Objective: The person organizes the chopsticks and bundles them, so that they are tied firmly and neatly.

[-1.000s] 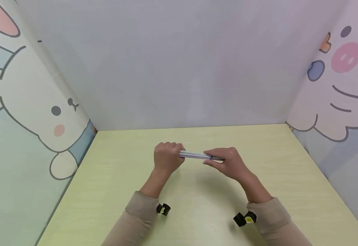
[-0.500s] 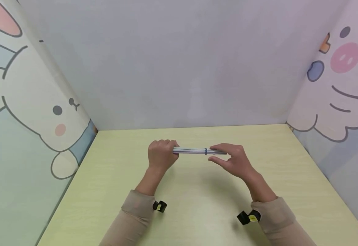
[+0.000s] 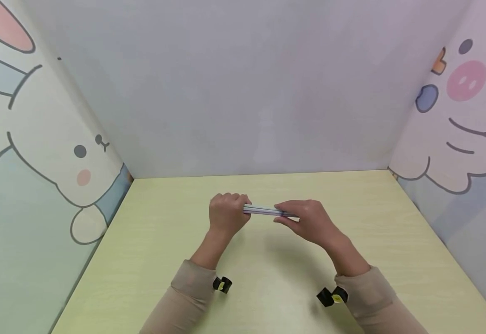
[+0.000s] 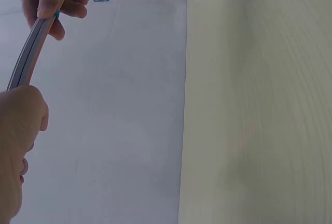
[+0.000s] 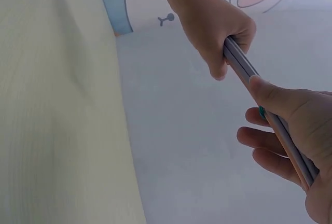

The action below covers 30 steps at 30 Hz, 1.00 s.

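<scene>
A bundle of slim, pale straight sticks (image 3: 262, 210) is held in the air above the table, slanting slightly down to the right in the head view. My left hand (image 3: 227, 212) grips its left end in a fist, hiding that end. At the other end, my right hand (image 3: 313, 223) pinches the bundle between thumb and fingers. In the right wrist view a small teal band (image 5: 262, 112) goes round the sticks right at the right thumb (image 5: 267, 93); the other fingers (image 5: 262, 140) are spread loosely along the far side.
The pale yellow wooden table (image 3: 268, 287) lies below both hands. A plain grey wall (image 3: 243, 93) stands behind it. Side panels with a cartoon rabbit (image 3: 51, 116) and a cartoon pig (image 3: 447, 134) border it. Black wrist cameras (image 3: 332, 297) sit at the sleeves.
Half a second ago the hands were farther apart, the bundle level and the band uncovered. Since then the right hand has slid left and closed over the band; the left hand shifted slightly right.
</scene>
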Available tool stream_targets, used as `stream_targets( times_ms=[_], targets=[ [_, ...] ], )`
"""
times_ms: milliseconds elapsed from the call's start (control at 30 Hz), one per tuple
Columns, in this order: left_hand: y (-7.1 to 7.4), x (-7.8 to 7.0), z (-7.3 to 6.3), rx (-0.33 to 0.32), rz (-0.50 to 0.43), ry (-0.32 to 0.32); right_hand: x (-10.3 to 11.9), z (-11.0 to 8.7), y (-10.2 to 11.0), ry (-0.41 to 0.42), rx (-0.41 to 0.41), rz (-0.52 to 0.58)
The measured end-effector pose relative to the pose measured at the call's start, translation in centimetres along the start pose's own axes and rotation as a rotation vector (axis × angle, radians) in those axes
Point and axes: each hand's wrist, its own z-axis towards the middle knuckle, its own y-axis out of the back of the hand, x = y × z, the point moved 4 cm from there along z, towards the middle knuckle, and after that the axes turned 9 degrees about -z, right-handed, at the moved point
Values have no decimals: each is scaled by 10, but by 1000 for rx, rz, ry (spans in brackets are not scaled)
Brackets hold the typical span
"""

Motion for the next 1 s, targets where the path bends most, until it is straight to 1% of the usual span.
stream_targets(
  times_ms=[67,133,233,333,433,533,633,733,867,933,1000],
  targets=[
    [0,0,0,4,0,-3,1,1,1,-3,24,-12],
    [0,1,-1,10,2,3,0,1,2,-18,40,11],
    [1,5,-2,9,5,16,-4,-2,5,-45,40,72],
    [3,9,-2,1,-3,29,-7,-4,8,-59,32,89],
    [3,9,-3,-9,-5,22,-8,-4,7,-50,62,46],
    [2,6,-2,-9,5,12,-6,-2,5,-47,102,-2],
    [-1,2,-2,1,22,20,-4,0,3,-56,130,-33],
    [-2,-3,-1,2,29,23,0,3,0,-65,159,-29],
    [-4,-11,1,5,27,-21,7,8,-5,-73,219,-20],
    [-5,-12,2,8,27,-33,8,9,-5,-79,226,-26],
    [-5,-9,2,11,31,-21,8,9,-3,-91,196,-32]
  ],
)
